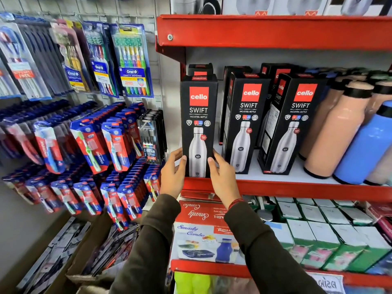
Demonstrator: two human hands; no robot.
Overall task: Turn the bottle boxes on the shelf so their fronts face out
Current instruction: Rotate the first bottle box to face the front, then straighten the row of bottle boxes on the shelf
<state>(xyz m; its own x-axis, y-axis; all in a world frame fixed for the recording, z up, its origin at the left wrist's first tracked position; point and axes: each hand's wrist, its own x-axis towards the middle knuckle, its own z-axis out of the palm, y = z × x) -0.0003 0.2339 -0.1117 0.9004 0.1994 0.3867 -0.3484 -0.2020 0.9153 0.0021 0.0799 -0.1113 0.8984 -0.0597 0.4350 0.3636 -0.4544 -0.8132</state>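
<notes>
Three black Cello Swift bottle boxes stand in the front row of the red shelf (297, 187), fronts facing out. The leftmost box (198, 115) stands at the shelf's front edge. My left hand (172, 175) grips its lower left side and my right hand (221, 177) its lower right side. The middle box (244, 124) and the right box (292, 126) stand a little further back, slightly angled. More black boxes (273, 73) stand behind them, partly hidden.
Peach bottles (333, 132) and blue bottles (367, 149) fill the shelf's right end. Toothbrush packs (131, 62) hang on the wall at left. A red Smarty Combo box (203, 230) and green-white boxes (318, 234) sit on the shelf below.
</notes>
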